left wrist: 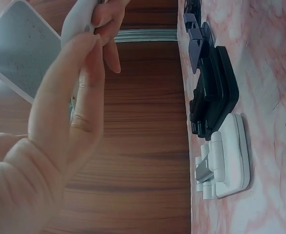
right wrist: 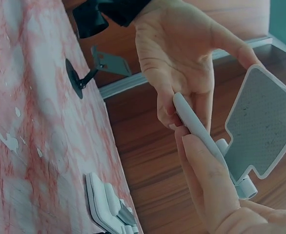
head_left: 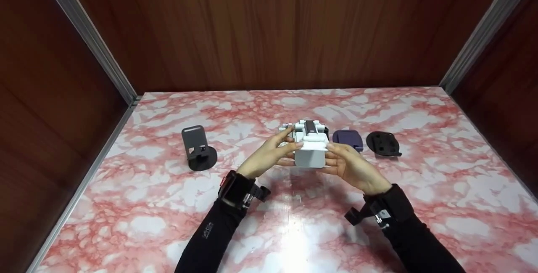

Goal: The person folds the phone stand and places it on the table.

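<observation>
A white folding phone stand (head_left: 314, 137) with a grey pad (right wrist: 265, 122) is held up above the table, its panels partly unfolded. My left hand (head_left: 269, 152) grips its left edge, thumb on the near face and other fingers behind. On the opposite edge, my right hand (head_left: 357, 168) pinches it between thumb and fingers. The right wrist view has the left hand (right wrist: 182, 63) at the far side of the stand. Some fingertips are hidden behind the panels.
A dark grey phone stand (head_left: 195, 142) stands upright at the left. Behind and right of my hands lie folded stands: white (left wrist: 231, 156), black (left wrist: 216, 92), purple (head_left: 348, 138) and another black one (head_left: 383, 143). Wooden panels (head_left: 269, 29) wall the marbled table (head_left: 147, 222).
</observation>
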Action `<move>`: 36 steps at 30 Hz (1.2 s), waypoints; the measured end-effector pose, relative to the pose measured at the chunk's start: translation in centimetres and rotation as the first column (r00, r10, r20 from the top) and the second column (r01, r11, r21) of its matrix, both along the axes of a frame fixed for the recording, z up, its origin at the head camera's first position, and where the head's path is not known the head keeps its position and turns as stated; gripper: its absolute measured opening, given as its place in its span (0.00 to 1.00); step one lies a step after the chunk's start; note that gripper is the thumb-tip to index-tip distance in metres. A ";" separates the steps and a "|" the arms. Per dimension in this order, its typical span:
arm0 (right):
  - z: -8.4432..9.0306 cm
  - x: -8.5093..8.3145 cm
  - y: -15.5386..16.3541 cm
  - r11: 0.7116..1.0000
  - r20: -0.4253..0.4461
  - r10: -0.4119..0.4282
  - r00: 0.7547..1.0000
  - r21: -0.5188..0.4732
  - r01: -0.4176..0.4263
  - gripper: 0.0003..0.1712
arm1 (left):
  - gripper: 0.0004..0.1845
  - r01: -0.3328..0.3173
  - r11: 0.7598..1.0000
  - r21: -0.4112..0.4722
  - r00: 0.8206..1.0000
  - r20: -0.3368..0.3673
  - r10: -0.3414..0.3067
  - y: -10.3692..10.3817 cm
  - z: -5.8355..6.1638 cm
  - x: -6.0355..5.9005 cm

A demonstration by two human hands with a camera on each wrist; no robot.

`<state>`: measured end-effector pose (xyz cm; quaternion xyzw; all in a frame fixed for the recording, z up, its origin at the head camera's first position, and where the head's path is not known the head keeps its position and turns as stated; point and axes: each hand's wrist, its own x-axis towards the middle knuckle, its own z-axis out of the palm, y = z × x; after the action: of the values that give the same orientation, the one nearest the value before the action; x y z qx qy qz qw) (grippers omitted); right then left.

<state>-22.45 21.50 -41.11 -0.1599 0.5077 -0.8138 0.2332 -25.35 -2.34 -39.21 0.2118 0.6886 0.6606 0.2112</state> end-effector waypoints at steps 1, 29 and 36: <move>0.0 0.0 0.0 1.000 -0.001 -0.002 1.000 -0.005 0.002 0.15 | 0.40 0.001 1.000 0.002 1.000 0.001 -0.001 0.0 0.0 0.0; 0.3 0.3 -0.5 0.998 0.036 -0.051 0.998 -0.025 0.052 0.39 | 0.44 -0.052 0.985 0.164 0.997 0.057 0.043 -0.4 -0.2 -0.2; 0.1 0.4 -0.8 0.999 0.040 -0.053 0.998 -0.009 0.053 0.39 | 0.45 -0.033 0.984 0.174 0.998 0.054 0.024 -0.9 -0.5 0.0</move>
<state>-22.09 20.73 -40.97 -0.1312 0.5028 -0.8254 0.2208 -25.34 -3.21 -39.74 0.2025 0.6252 0.7267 0.2001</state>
